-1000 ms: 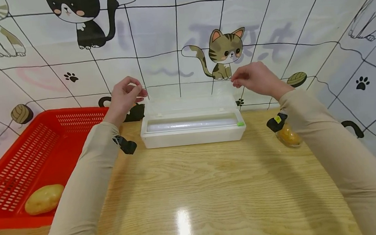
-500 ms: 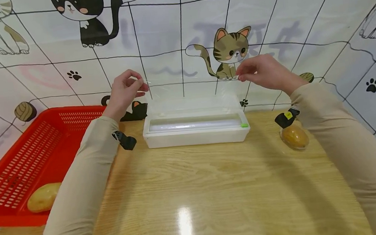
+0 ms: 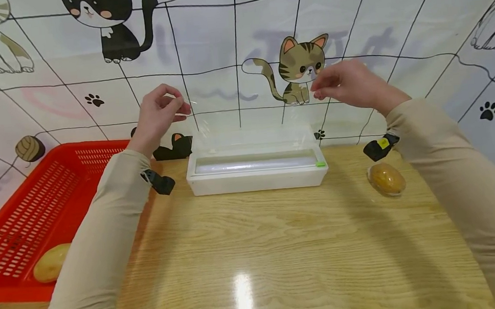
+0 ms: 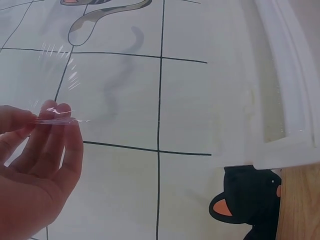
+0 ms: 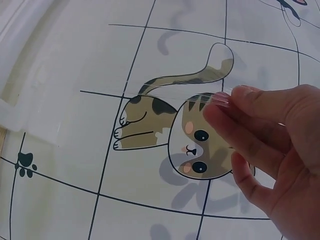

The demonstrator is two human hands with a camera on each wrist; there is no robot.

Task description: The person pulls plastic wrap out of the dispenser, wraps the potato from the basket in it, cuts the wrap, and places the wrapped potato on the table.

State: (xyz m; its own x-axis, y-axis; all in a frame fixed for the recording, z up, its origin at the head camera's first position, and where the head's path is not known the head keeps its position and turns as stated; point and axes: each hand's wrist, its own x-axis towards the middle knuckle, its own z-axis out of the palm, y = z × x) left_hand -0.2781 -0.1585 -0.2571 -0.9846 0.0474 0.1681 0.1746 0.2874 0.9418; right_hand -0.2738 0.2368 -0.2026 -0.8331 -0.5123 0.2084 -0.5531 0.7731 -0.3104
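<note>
Clear plastic wrap (image 4: 57, 120) stretches between my two hands, above and behind a white wrap dispenser box (image 3: 256, 180). My left hand (image 3: 159, 114) pinches one side of the film between thumb and fingers, as the left wrist view shows. On the other side my right hand (image 3: 354, 86) pinches the film's edge with thumb and index finger, seen close in the right wrist view. Inside the box, whose translucent lid (image 3: 252, 137) stands raised at the back, lies the roll of wrap (image 3: 255, 164). A green tab (image 3: 320, 164) sits at the box's right end.
To the left stands a red plastic basket (image 3: 78, 189) with a potato (image 3: 50, 264) in it. A potato wrapped in film (image 3: 386, 179) lies on the wooden table (image 3: 256, 252) at the right. The cat-print wall covering (image 3: 211, 40) rises behind the box.
Both hands have risen a little and moved slightly apart, still pinching the film. The box stays in place on the table; the wrapped potato shows more fully beside the right sleeve.
</note>
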